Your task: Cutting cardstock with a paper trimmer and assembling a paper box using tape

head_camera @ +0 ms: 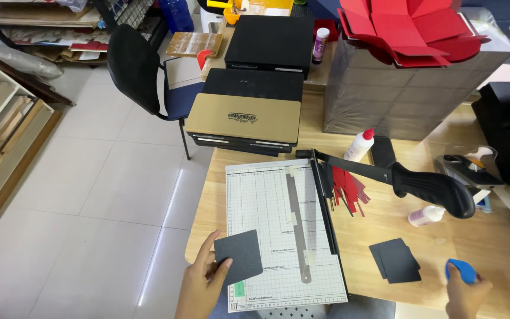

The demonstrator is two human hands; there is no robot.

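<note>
At the lower centre of the frame, I see the left hand (199,283) with fingers closed on a dark grey card (240,256), its right edge overlapping the gridded paper cutter (267,195) on the table (385,218). At lower right, the right hand (464,295) grips a small blue tool (461,270) beside a stack of dark cards (395,260). The cutter's blade arm (408,177) stands raised; open tabletop lies between the stack and the cutter.

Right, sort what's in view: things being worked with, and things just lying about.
In use: left hand holding dark grey card; paper cutter; right hand holding blue tool; cut card stack.

Lying about: glue bottle, red strips, tape dispenser, chair.
</note>
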